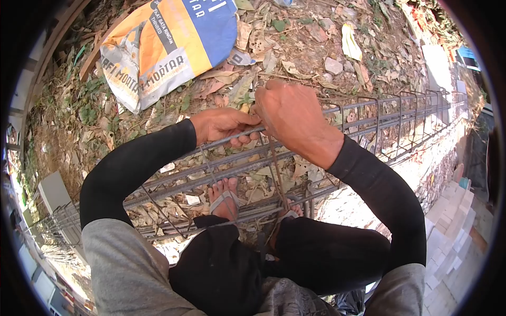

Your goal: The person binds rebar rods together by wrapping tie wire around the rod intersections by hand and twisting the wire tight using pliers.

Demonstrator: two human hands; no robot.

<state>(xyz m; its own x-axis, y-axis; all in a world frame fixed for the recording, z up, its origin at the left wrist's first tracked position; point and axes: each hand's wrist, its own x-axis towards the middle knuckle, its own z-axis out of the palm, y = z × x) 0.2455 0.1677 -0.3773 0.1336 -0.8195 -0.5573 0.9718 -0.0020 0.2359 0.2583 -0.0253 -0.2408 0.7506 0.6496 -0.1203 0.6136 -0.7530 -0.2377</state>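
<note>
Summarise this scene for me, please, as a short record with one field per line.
Left hand: gripping a steel bar, fingers curled beneath
Right hand: closed, beside the left; anything inside is hidden
Steel cage: long bars with rectangular stirrups, crossing in front of the person
Mortar sack: lying on leaf-strewn ground beyond the hands

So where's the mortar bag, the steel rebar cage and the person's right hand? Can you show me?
Mortar bag (192,41): head view, on its orange panel.
Steel rebar cage (211,175): head view, on a lengthwise bar.
Right hand (293,111): head view, on its back.
</note>
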